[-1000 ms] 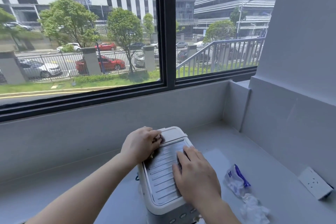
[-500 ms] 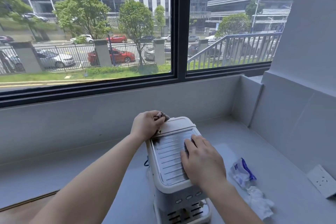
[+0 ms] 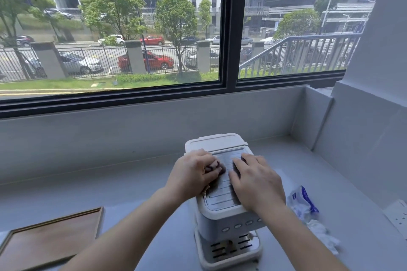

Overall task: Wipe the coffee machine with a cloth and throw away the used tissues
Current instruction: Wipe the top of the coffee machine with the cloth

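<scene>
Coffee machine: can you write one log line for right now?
step: wipe coffee machine | left hand: grips cloth on its top | right hand: flat on top | crumpled tissues: lying right of machine

Both hands (image 3: 224, 177) rest atop the coffee machine (image 3: 222, 196), left clutching cloth (image 3: 214, 166).

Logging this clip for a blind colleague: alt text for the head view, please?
A left hand grips a dark cloth on the ribbed top of a white coffee machine; the right hand lies flat beside it. Crumpled tissues and a packet lie on the counter to the machine's right, a wooden tray to its left.
</scene>
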Available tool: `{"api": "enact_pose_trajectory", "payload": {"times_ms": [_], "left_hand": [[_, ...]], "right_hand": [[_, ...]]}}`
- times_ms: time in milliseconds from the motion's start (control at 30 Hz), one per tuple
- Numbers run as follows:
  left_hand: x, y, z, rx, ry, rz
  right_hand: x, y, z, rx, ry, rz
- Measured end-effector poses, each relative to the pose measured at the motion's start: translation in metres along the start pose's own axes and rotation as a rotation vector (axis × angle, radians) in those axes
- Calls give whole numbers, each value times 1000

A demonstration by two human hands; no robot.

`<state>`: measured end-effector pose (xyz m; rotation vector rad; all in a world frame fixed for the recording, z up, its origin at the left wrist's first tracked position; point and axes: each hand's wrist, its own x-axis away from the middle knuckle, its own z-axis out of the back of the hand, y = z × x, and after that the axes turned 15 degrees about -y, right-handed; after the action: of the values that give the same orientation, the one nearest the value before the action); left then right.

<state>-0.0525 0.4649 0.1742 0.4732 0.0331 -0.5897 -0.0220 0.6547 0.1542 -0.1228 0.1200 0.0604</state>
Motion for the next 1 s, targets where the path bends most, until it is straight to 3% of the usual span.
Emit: {"api": "enact_pose_trajectory", "payload": {"times_ms": [200, 400, 567, 733, 867, 1000], "left_hand": [[4, 30, -6, -166, -139, -55], [28, 71, -33, -261, -25, -134], [25, 69, -35, -226, 25, -56], [6, 28, -19, -152, 155, 82], [-21, -3, 1, -260, 133, 230], [-18, -5, 1, -210, 131, 236]], "right_hand": [[-6, 12, 6, -366, -13, -151], [-8, 16, 21, -792, -10, -213], [-6, 16, 14, -728, 59, -184], [-3, 14, 6, -465, 92, -116], [-2, 9, 8, -306, 93, -62], [-1, 11, 6, -275, 87, -34]]}}
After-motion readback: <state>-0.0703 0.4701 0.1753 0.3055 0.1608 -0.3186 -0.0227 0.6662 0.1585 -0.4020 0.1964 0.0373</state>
